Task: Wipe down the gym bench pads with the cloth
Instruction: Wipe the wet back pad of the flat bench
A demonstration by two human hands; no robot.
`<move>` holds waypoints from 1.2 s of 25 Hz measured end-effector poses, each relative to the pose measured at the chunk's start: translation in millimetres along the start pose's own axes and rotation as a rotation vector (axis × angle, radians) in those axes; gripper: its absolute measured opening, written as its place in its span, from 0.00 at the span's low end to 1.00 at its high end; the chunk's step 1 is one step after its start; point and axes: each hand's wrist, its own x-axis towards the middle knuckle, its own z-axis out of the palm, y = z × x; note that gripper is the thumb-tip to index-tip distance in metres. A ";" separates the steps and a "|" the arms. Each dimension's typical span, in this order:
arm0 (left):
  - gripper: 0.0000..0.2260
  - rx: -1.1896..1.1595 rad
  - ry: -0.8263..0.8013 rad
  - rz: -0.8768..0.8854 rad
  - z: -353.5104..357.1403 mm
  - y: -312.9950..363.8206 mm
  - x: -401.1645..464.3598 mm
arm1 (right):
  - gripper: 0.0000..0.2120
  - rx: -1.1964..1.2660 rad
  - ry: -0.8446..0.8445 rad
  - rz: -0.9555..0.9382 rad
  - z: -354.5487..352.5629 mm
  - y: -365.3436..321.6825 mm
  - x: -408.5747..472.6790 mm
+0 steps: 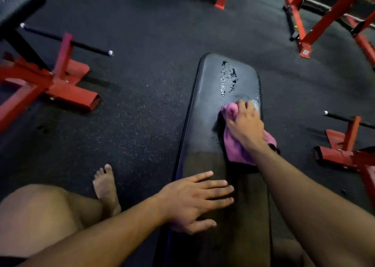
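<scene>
Dark speckled gym floor, red steel frames around. Black bench pad running lengthwise away from both hands. Wet droplets at the far end, just beyond right hand, curled around pink cloth against the pad. Left hand nearer, fingers spread flat, bracing on the pad

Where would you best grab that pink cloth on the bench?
Probably the bunched far end of the pink cloth, from above, as the right hand holds it now. The cloth lies flat on the bench pad, so only that raised bunch gives fingers something to curl around.
</scene>
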 end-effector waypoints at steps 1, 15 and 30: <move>0.30 -0.025 0.003 0.005 -0.3 -1.1 0.3 | 0.22 -0.019 0.002 0.030 4.9 -18.8 14.4; 0.32 0.000 -0.020 0.101 0.0 -6.3 15.8 | 0.26 -0.048 -0.121 -0.429 2.5 -24.2 -3.4; 0.33 -0.060 -0.108 0.125 -12.9 -13.7 44.4 | 0.23 0.052 -0.087 -0.563 6.0 -56.1 -4.9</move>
